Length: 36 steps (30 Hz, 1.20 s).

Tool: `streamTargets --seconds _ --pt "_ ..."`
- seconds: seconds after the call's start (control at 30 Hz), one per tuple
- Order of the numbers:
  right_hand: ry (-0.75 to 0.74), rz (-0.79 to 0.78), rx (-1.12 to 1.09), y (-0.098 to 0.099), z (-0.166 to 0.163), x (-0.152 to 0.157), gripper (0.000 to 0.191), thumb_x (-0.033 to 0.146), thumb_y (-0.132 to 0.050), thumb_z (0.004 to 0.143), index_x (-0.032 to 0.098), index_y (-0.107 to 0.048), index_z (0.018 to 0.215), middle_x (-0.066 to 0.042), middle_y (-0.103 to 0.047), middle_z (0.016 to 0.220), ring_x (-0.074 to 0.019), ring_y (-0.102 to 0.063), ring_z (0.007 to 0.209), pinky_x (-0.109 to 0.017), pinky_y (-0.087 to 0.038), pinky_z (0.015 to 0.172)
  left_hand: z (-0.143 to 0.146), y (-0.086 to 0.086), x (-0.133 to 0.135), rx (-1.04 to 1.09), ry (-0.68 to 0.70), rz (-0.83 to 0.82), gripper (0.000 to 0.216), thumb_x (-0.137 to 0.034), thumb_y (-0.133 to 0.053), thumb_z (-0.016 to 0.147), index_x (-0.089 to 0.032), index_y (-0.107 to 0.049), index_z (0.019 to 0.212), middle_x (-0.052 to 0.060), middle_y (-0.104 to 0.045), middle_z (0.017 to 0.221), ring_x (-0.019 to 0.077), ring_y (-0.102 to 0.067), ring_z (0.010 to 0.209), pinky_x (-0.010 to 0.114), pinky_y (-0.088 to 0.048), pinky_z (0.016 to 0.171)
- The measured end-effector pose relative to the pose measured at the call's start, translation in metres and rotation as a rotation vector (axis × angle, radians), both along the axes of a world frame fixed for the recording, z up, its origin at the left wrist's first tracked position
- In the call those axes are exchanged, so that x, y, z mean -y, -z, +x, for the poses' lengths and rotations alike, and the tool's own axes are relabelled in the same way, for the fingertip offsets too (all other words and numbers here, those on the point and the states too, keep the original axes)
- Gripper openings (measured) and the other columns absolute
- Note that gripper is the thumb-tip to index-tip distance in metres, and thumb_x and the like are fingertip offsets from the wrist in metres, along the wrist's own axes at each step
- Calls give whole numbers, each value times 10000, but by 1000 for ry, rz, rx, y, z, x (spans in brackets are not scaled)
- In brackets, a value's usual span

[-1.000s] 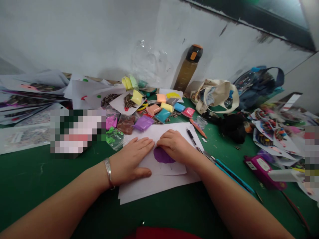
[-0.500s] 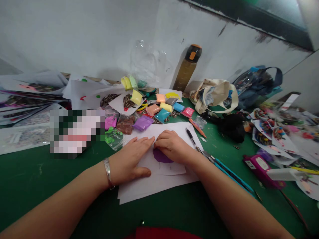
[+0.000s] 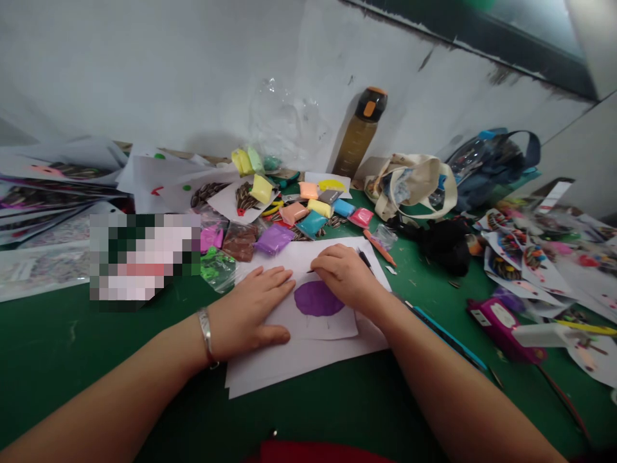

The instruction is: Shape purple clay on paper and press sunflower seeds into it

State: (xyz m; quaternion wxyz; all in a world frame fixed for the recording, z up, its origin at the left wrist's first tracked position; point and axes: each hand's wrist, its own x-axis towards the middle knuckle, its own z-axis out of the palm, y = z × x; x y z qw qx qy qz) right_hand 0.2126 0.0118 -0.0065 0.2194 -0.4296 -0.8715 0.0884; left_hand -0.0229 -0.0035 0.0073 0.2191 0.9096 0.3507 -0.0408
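Note:
My left hand (image 3: 250, 310) lies flat with fingers stretched out, pressing down a small white sheet (image 3: 332, 329) that rests on larger white paper (image 3: 289, 368). A flat purple clay blob (image 3: 318, 299) sits on the small sheet, uncovered between my hands. My right hand (image 3: 344, 273) rests at the blob's upper right edge with its fingers curled. A thin dark tip shows at its fingertips; I cannot make out what it is. A black pen (image 3: 364, 257) lies partly under that hand. A silver bracelet (image 3: 206, 328) is on my left wrist.
Small bags of coloured clay (image 3: 313, 222) and sunflower seeds lie beyond the paper on the green table (image 3: 337, 411). A brown bottle (image 3: 359, 132) leans on the wall. A tote bag (image 3: 414, 183), a blue bag (image 3: 491, 161), a purple box (image 3: 501, 318) and printed sheets (image 3: 530, 257) crowd the right; paper stacks fill the left.
My right hand has slid up and to the right off the purple blob, which now shows whole. My left hand has stayed flat on the sheet.

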Motion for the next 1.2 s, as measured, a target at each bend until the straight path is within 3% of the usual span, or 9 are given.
streamTargets --seconds 0.7,1.2 --pt "151 -84 129 1 23 22 168 174 -535 906 204 -699 888 -35 -674 842 -176 -558 849 -300 -341 774 1 0 -1 -50 4 3 751 -506 -571 823 -146 -339 1440 128 -245 1534 289 -195 1421 493 -131 1151" --pt "259 -110 130 3 23 30 188 182 -518 916 204 -704 900 -41 -676 847 -179 -569 868 -305 -354 800 0 2 -2 -23 -1 9 759 -523 -574 817 -149 -352 1439 124 -263 1528 314 -208 1413 513 -145 1151"
